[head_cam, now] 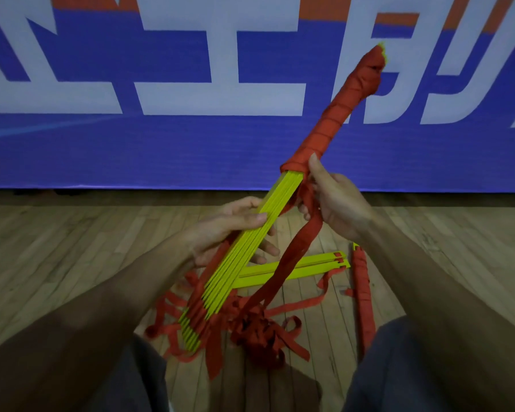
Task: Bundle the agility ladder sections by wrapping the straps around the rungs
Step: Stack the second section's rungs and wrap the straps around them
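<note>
1. A blue banner with large white characters fills the upper half of the frame. Wooden floor fills the lower half, and your knees sit at the bottom corners.
2. The rung stack you hold lies on a diagonal, from just above your lap at lower centre up to the upper right. Its upper half is covered in red wrapped strap, and the lower half is bare yellow.
3. A tangle of loose straps lies on the floor between your knees, under the stack's low end.
4. One finished bundle lies on the floor at right of centre. Unwrapped yellow rungs lie just left of it.
5. The free strap tail leaves the lower edge of the wrap and hangs down and left to the tangle. The next turn has to land on the bare yellow just below that edge, working down the long axis towards you.
6. Your right hand is the nearer one to that edge. Its thumb touches the wrap's last turn and its fingers are curled closed around the tail.
7. Your left hand holds the bare rungs at mid-length, fingers below and thumb above, closed snugly around the stack.
</note>
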